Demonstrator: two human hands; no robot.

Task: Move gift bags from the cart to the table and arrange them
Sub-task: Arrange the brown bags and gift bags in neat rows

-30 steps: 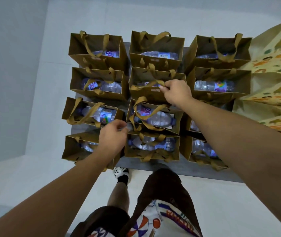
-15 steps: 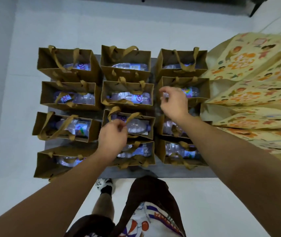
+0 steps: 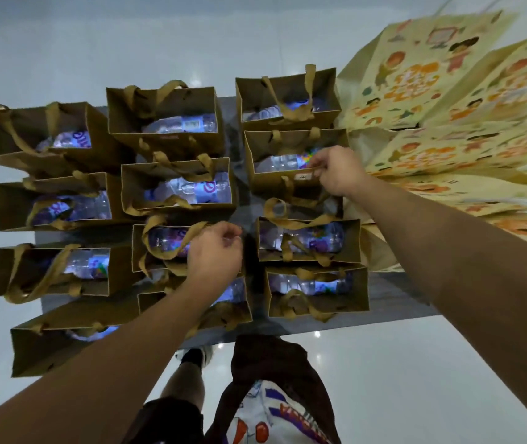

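Twelve brown gift bags [image 3: 175, 187] sit packed in three columns on the grey cart [image 3: 393, 302], each with a water bottle [image 3: 188, 190] lying inside. The person's left hand [image 3: 214, 251] has its fingers curled round the ribbon handle [image 3: 172, 241] of the third bag back in the middle column. The right hand [image 3: 339, 174] pinches the near rim of the second-from-far bag [image 3: 288, 184] in the right column (there's a little label there). Yellow cartoon-print bags [image 3: 432, 84] crowd the cart's right side.
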